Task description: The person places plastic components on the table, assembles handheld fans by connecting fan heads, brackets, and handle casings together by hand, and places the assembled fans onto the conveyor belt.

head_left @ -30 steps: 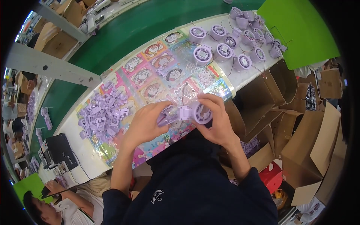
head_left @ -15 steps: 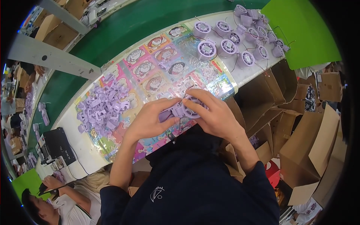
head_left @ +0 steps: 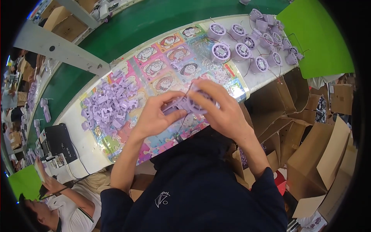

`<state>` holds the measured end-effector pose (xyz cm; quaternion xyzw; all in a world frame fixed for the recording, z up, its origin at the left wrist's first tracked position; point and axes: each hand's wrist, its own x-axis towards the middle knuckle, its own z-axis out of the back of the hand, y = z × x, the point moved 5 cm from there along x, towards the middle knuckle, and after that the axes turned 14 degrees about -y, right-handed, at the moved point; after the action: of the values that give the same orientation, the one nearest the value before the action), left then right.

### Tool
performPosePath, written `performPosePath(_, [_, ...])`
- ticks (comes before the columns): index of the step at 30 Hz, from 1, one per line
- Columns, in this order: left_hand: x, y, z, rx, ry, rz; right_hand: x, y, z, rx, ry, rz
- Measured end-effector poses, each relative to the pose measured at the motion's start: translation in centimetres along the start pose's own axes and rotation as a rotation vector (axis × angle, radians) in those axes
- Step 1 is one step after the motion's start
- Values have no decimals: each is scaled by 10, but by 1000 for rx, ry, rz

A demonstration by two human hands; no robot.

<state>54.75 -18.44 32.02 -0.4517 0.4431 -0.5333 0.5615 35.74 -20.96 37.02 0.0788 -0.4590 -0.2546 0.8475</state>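
Note:
Over the front part of the printed mat (head_left: 141,154), I hold two lilac plastic parts together. My left hand (head_left: 154,118) is closed on a small lilac bracket-like piece (head_left: 178,104), with thumb and fingers pinching it. My right hand (head_left: 222,110) curls over a round slotted housing (head_left: 196,105), its fingers covering much of the face. Thin dark wires run from the housing, one up beside the right fingers and one down toward the mat. Where the two parts meet is partly hidden by my fingers.
A heap of small lilac pieces (head_left: 110,102) lies at the left. Several round housings with wires (head_left: 242,50) stand at the far right, by a green panel (head_left: 315,42). Open cardboard boxes (head_left: 309,162) fill the right side. A co-worker (head_left: 73,205) sits at lower left, near a black device (head_left: 60,143).
My right hand has shifted over the round housing, covering more of it and blurring slightly. My left hand keeps its grip. The co-worker's hand at lower left now raises a flat object.

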Motion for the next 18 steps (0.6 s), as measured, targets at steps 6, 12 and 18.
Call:
performPosePath(6, [68, -9, 34, -99, -145, -70, -53, -89, -29, -190, -306, -462])
performPosePath(12, [199, 39, 110, 490, -429, -16, -62, -102, -39, -201, -278, -513])
performPosePath(18, [267, 131, 201, 331, -771, 333, -62, -97, -44, -162, -316, -547])
